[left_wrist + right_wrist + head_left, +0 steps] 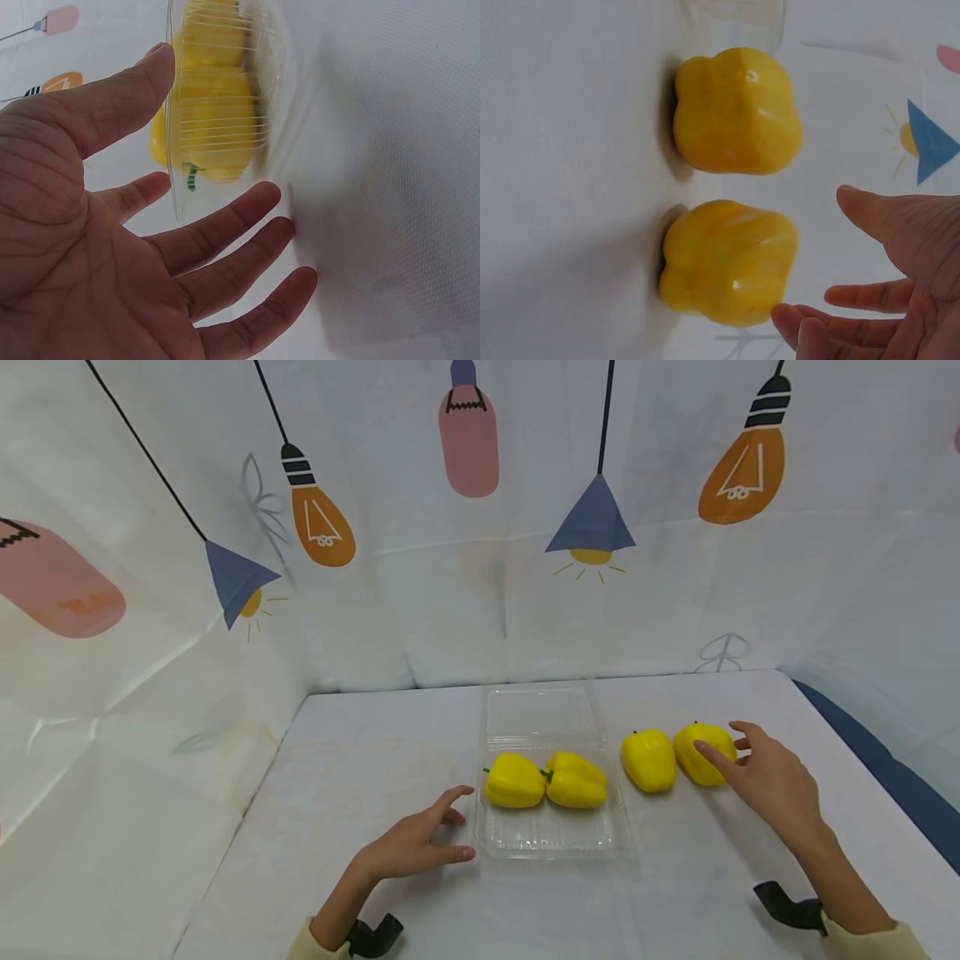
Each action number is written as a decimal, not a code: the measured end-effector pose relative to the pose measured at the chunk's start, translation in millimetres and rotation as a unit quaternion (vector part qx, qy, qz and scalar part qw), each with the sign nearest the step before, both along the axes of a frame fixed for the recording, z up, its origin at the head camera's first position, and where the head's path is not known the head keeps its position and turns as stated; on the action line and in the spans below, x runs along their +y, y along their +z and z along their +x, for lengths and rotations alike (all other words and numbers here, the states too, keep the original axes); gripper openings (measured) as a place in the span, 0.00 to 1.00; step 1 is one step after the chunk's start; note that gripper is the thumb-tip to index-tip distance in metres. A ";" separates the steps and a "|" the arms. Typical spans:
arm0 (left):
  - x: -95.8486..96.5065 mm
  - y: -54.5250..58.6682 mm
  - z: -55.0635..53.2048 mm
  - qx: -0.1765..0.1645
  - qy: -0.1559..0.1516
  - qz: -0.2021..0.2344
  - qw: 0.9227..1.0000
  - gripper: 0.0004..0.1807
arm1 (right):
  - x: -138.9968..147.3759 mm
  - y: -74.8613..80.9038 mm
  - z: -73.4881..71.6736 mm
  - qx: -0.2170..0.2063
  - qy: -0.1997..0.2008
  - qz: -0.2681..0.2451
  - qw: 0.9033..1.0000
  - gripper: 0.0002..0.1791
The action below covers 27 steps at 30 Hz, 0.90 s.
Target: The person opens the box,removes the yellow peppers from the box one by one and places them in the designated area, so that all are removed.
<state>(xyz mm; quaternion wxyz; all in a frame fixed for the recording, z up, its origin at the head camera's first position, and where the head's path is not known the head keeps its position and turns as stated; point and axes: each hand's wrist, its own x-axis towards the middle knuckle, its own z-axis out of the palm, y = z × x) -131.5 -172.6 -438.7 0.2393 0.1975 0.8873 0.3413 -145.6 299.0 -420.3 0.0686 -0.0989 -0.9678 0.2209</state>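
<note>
Nearest to the wearer, the left hand [420, 839] stood just beside the left wall of the clear plastic clamshell container [551, 842]; its grip was apart and held nothing, and I could not tell if a fingertip touched the rim. A light touch would have been enough there, since the thin wall probably bent under strong pressing. In the base, the two yellow bell peppers [576, 782] lay side by side. To their right, the right hand [772, 781] was at the outer loose bell pepper [703, 755], which sat on the tabletop [375, 743]. This grip was also apart, with the thumb toward the neighbouring pepper and the fingers at the outer side; contact was not certain. In my judgement, the thumb and fingers had to come evenly on opposite sides, below the widest part, before any lifting, because the smooth skin could slip. The inner loose bell pepper [648, 762] was just beside it, so the thumb needed to enter that narrow gap gently and not knock it. Farther away lay the open lid [536, 714], and behind was the white printed backdrop [465, 602].
</note>
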 end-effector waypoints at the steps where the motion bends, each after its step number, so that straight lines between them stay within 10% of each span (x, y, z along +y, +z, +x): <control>1: -0.1 -0.3 -0.2 0.000 0.000 0.000 1.000 0.44 | -1.8 1.2 0.3 0.003 0.000 0.000 1.000 0.47; 27: -0.2 -1.1 -0.5 -0.001 0.001 -0.001 1.000 0.44 | -38.2 11.2 5.1 0.054 0.093 -0.036 0.993 0.38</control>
